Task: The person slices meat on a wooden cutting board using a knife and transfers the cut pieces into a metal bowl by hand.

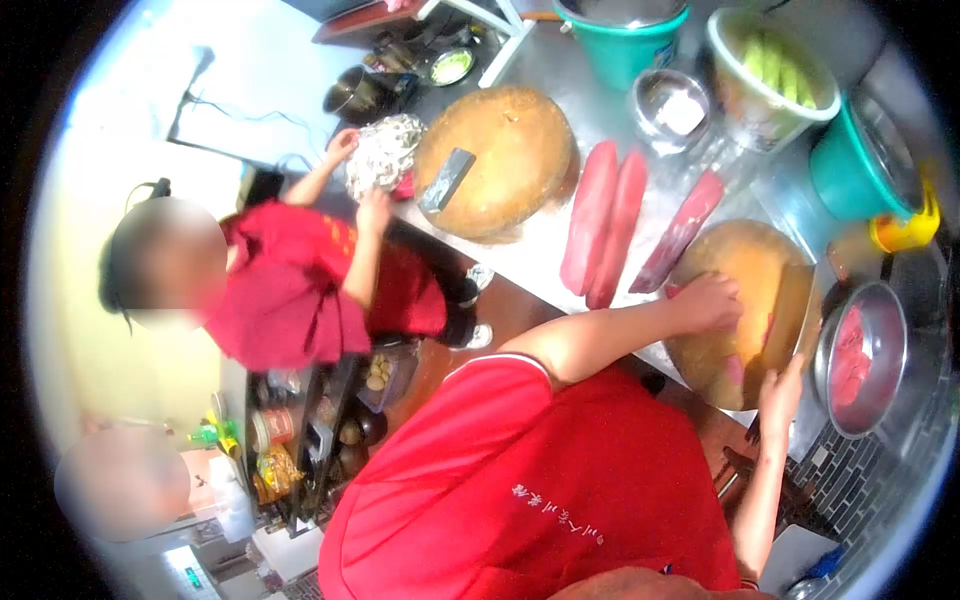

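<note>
My right hand is closed round the handle of a cleaver, whose broad blade stands over the round wooden chopping board. On the same board, my left hand is curled over a piece of red meat, mostly hidden beneath it. Small pink meat scraps lie near the blade. Just beyond the board rests a dark red length of meat, with two long pink pieces of meat beside it. A steel bowl with cut red meat stands right of the board.
A co-worker in red handles crumpled silvery material beside another round board, where a dark cleaver lies. Along the back stand teal buckets, a tub of green vegetables and a small metal bowl.
</note>
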Tool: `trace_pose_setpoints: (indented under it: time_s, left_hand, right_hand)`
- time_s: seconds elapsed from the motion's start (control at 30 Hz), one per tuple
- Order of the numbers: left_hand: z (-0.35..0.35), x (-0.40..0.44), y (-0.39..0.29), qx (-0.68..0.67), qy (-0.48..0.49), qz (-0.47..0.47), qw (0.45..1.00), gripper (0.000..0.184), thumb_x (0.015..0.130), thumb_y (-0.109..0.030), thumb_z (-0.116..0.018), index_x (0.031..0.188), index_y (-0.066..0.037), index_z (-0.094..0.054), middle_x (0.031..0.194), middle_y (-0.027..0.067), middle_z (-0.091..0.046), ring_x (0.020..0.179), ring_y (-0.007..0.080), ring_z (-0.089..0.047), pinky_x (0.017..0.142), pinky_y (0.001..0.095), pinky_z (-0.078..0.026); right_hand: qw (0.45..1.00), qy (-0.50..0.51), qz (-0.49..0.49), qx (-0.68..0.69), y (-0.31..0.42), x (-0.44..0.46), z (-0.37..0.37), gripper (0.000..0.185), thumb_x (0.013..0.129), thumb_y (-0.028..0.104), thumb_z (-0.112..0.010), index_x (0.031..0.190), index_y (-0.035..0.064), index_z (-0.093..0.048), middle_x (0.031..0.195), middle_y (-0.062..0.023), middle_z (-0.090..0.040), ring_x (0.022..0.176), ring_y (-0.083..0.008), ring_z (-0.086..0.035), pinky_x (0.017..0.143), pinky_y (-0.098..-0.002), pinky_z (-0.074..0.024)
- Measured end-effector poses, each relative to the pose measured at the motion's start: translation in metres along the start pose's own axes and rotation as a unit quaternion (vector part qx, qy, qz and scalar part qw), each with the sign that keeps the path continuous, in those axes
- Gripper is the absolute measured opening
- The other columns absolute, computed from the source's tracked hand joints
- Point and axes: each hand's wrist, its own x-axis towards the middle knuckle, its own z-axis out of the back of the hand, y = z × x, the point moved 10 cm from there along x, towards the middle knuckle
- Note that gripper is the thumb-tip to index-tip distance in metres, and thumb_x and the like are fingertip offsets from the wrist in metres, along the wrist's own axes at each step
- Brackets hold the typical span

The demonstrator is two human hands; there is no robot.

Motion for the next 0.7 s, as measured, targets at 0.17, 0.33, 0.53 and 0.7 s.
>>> trace_pose_setpoints:
  time_s: [0.17,0.33,0.53,0.7]
  left_hand:
    - [0.058,-0.032,-0.010,-0.009,-0.090,0.071,0.993,0.012,0.086,-0.015,-0.071,0.098,-0.012,-0.070,0.096,0.0105,-0.059,0.097,0.0317,-0.059,0.083,0.0440,-0.048]
    - [0.082,-0.089,0.009,-0.028,-0.112,0.155,0.981,0.016,0.088,-0.005,-0.068,0.104,-0.006,-0.069,0.103,0.0135,-0.061,0.100,0.0346,-0.060,0.086,0.0424,-0.050]
    - [0.078,-0.105,-0.007,-0.031,-0.117,0.157,0.980,0.019,0.088,-0.004,-0.067,0.106,-0.007,-0.069,0.106,0.0137,-0.062,0.104,0.0356,-0.060,0.091,0.0444,-0.049]
    - [0.051,-0.106,0.006,-0.035,-0.143,0.123,0.981,0.024,0.083,-0.002,-0.070,0.106,-0.006,-0.068,0.105,0.0167,-0.063,0.104,0.0367,-0.059,0.091,0.0463,-0.048]
  right_hand:
    - [0.990,0.084,-0.029,0.109,0.023,-0.073,-0.005,0.045,0.090,-0.005,-0.055,0.134,-0.0031,-0.045,0.103,-0.0332,-0.066,0.099,-0.0507,-0.066,0.084,-0.0478,-0.0521]
    - [0.977,0.075,0.021,0.200,0.009,-0.104,-0.024,0.039,0.091,-0.002,-0.056,0.129,-0.0013,-0.047,0.108,-0.0350,-0.066,0.106,-0.0522,-0.064,0.086,-0.0452,-0.0524]
    - [0.998,0.066,0.008,-0.021,-0.013,-0.070,0.008,0.039,0.091,0.001,-0.060,0.128,-0.0011,-0.048,0.097,-0.0321,-0.068,0.094,-0.0511,-0.066,0.076,-0.0523,-0.0520]
    - [0.973,-0.090,0.207,-0.049,0.029,-0.064,0.041,0.052,0.090,-0.003,-0.058,0.140,-0.0015,-0.045,0.089,-0.0224,-0.068,0.078,-0.0313,-0.067,0.069,-0.0440,-0.0527]
